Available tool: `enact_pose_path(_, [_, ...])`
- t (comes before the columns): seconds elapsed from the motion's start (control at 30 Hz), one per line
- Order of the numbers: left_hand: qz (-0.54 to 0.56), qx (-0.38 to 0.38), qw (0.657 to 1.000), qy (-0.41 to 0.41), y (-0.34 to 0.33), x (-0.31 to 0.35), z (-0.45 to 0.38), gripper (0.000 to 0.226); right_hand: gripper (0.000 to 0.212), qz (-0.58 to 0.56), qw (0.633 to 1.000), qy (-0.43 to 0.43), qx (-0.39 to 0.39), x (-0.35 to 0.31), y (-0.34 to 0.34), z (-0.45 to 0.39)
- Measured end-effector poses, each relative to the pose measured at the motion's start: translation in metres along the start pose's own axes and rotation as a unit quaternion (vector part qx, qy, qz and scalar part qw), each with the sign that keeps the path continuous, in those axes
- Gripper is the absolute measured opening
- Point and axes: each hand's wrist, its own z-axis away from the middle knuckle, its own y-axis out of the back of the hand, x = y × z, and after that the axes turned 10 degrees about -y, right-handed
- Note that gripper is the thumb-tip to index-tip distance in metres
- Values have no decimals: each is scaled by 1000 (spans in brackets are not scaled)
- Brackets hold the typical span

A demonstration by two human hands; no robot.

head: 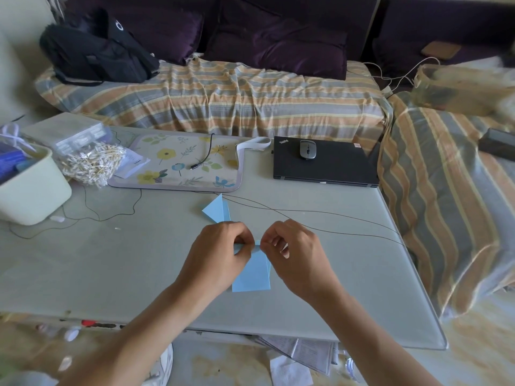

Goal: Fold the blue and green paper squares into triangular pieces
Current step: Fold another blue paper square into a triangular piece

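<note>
We pinch the blue paper at its top edge

Our left hand (220,249) and right hand (292,252) curl onto the blue paper (252,274), seemingly lying on the table (111,268), well in front of the closed laptop (326,165); a folded blue piece (216,210) sits between them.
</note>
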Motion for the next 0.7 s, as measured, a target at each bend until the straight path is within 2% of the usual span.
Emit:
enact_pose_path(0.1, [5, -7, 1000, 8, -3, 1, 1, 7, 8, 12, 1000, 14, -17, -2, -3, 2])
enact_pose_path(0.3, [-9, 43, 998, 35, 1, 1, -1, 6, 10, 43, 999, 0, 26, 0, -2, -1])
enact_pose_path(0.53, [-41, 57, 996, 59, 2, 4, -3, 10, 10, 43, 999, -7, 17, -1, -3, 0])
enact_pose_path(0.7, [-40, 68, 996, 39, 2, 7, -2, 7, 13, 50, 998, -18, 22, -1, 1, -2])
